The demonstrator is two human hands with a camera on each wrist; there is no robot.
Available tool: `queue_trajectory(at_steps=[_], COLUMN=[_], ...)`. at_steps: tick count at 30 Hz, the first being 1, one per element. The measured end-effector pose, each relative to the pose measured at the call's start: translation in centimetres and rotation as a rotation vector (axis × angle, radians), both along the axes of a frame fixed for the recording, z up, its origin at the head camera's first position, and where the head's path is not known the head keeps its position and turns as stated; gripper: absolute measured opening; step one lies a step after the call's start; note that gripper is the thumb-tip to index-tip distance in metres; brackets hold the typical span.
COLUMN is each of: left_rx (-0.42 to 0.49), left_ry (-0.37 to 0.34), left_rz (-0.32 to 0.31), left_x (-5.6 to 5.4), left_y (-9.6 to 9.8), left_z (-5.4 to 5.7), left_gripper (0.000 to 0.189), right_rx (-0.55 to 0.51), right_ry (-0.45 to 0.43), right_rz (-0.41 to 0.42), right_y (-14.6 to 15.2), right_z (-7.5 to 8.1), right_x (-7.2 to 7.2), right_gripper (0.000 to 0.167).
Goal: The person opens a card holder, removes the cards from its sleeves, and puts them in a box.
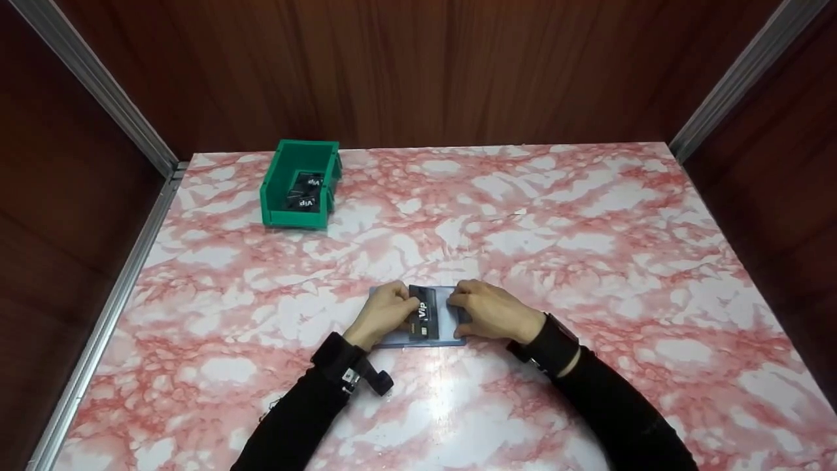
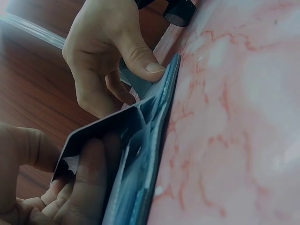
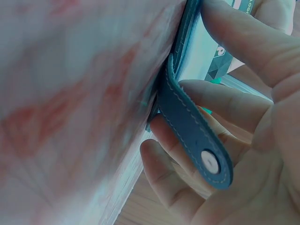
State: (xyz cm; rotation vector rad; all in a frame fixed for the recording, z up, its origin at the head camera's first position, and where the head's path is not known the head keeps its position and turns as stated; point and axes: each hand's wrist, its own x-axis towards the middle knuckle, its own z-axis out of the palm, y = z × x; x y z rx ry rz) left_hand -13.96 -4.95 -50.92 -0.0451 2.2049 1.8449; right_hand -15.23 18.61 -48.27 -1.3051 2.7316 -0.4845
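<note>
A black card marked "Vip" lies over an open blue card wallet on the table. My left hand pinches the card at its left side. In the left wrist view the card tilts up, its far edge right at the wallet's clear plastic pockets. My right hand grips the wallet's right side, thumb on the inner face and fingers behind. A stitched strap with a metal snap sticks out from the wallet between that hand's fingers in the right wrist view.
At the back left of the marbled red-and-white table stands a green bin with several black "Vip" cards inside. Dark wood panels with metal edge rails enclose the back and sides.
</note>
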Motion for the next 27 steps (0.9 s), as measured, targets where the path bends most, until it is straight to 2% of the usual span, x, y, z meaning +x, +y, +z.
queue_trajectory(at_steps=[6, 13, 21, 23, 27], left_rx=[0.007, -0.044, 0.035, 0.033, -0.029], left_ry=[0.005, 0.033, -0.037, -0.029, 0.038], left_rz=[-0.003, 0.021, 0.047, 0.058, 0.086], left_x=[0.1, 0.2, 0.5, 0.5, 0.5], left_y=[-0.4, -1.0, -1.7, -1.8, -2.1], left_z=[0.1, 0.4, 0.7, 0.8, 1.1], left_gripper=[0.020, 0.019, 0.019, 0.019, 0.017], right_rx=[0.000, -0.011, -0.009, -0.005, 0.003], right_ry=[0.022, 0.039, 0.022, 0.019, 0.016], right_rz=[0.013, 0.015, 0.007, 0.005, 0.002], right_y=[-0.1, 0.0, 0.0, 0.0, 0.0], right_z=[-0.1, 0.1, 0.1, 0.1, 0.1], right_x=[-0.1, 0.0, 0.1, 0.0, 0.0], right_gripper=[0.047, 0.049, 0.050, 0.050, 0.049])
